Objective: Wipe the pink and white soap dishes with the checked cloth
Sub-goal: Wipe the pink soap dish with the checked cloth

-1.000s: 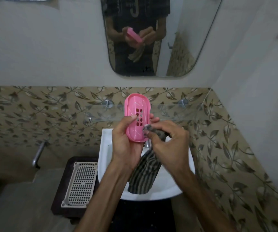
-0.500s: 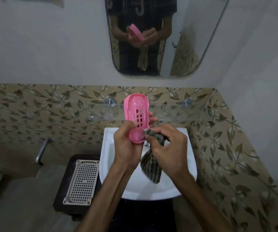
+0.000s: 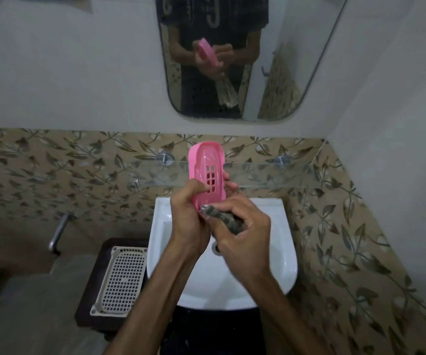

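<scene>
My left hand [image 3: 190, 221] holds the pink soap dish [image 3: 205, 166] upright over the basin, its slotted inside facing me. My right hand [image 3: 242, 229] is closed around the bunched checked cloth [image 3: 226, 217] and presses its tip against the dish's lower end. Most of the cloth is hidden inside my fist and behind my hands. The white soap dish [image 3: 120, 279], a perforated rectangular tray, lies flat on a dark stand to the left of the basin.
A white washbasin [image 3: 278, 262] sits below my hands. A glass shelf [image 3: 265, 172] runs along the leaf-patterned tile wall behind the dish. Above hangs a mirror [image 3: 283, 60] reflecting me. A metal pipe [image 3: 58, 231] sticks out at the left.
The hanging end of the cloth has been gathered up under my right hand and no longer dangles over the basin. The pink dish has stayed upright in my left hand.
</scene>
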